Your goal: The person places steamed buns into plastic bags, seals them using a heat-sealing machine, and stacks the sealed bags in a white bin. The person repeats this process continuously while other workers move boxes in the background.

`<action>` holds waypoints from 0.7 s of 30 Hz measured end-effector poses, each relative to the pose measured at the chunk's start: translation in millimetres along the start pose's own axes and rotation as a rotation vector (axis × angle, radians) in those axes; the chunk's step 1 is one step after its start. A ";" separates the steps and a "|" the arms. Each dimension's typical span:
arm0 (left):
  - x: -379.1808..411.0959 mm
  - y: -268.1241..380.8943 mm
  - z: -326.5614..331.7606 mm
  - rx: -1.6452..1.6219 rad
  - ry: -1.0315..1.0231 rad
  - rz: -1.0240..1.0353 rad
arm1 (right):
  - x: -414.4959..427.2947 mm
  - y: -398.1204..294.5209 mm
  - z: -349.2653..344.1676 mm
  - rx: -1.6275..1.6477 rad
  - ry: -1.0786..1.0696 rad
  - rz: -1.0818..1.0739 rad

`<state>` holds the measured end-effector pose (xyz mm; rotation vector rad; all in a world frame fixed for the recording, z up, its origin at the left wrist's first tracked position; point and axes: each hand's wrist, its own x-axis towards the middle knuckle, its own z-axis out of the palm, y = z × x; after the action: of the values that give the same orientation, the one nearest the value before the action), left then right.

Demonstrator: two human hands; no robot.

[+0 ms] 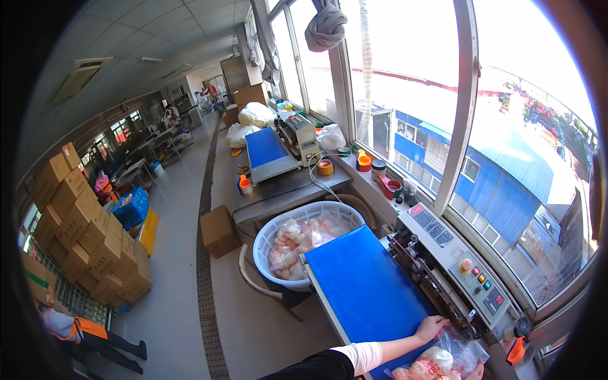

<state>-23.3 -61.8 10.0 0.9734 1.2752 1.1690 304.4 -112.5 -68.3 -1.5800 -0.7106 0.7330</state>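
My left hand [431, 328] pinches the open top edge of a clear plastic bag [463, 351] beside the front end of a continuous band sealer [444, 270]. Pale, round food pieces, apparently buns, fill the bag [430, 365], which bears red writing. At the bottom edge of the picture, my right hand [476, 371] holds the bag's other side; only part of that hand shows. Under my left forearm runs the sealer's blue conveyor belt [365, 280]. The sealer's panel [479, 280] has a red emergency button, coloured switches and a lit red display.
A white plastic basket [260, 251] with several filled bags stands beyond the belt. Behind it, a second band sealer [297, 135] sits on a metal table [285, 197]. Tape dispensers [389, 186] line the windowsill. Stacked cartons [90, 237] and a person [85, 327] are at the left.
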 end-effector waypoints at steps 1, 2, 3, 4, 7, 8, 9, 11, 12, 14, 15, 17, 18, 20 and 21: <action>0.5 0.2 -1.2 0.003 0.004 -0.004 | -0.7 -1.2 1.0 0.000 0.007 0.003; 2.0 0.1 -4.4 0.009 0.008 -0.006 | -1.4 -2.0 3.1 0.003 0.011 0.007; 3.9 0.1 -7.1 0.015 0.013 -0.008 | -3.5 -2.3 3.6 0.007 0.016 0.012; 5.8 0.7 -9.8 0.017 0.015 -0.010 | -4.3 -2.9 4.6 0.005 0.018 0.016; 10.0 -1.5 -18.5 0.022 0.038 -0.002 | -7.0 -3.6 8.7 0.009 0.021 0.031; 9.0 0.2 -19.4 0.025 0.043 0.007 | -7.8 -4.1 6.4 0.014 0.035 0.034; 8.1 1.8 -20.8 0.028 0.049 0.016 | -8.5 -5.0 5.2 0.013 0.046 0.040; 10.2 5.5 -28.4 0.057 0.049 0.025 | -8.1 -4.3 3.6 0.021 0.054 0.049; 11.9 7.3 -32.6 0.071 0.048 0.029 | -7.9 -3.8 3.7 0.024 0.060 0.051; 12.2 9.8 -34.4 0.072 0.087 0.064 | -10.6 -5.4 -1.6 0.025 0.072 0.057; 12.5 9.8 -35.6 0.073 0.104 0.083 | -13.4 -7.5 -3.1 0.031 0.080 0.060; 11.6 7.2 -46.4 0.030 0.099 0.080 | -19.1 -8.7 -7.6 0.033 0.099 0.074; 11.8 5.7 -53.6 0.008 0.100 0.081 | -21.8 -8.7 -6.7 0.030 0.093 0.075; 10.0 2.3 -68.1 -0.049 0.094 0.026 | -27.2 -10.0 -8.8 0.020 0.085 0.081; 7.2 2.4 -78.0 -0.036 0.106 0.021 | -31.5 -8.6 -9.8 0.015 0.087 0.089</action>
<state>-101.4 -60.7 4.5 0.9101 1.3260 1.2700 292.4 -142.2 -56.6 -1.6273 -0.5734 0.7286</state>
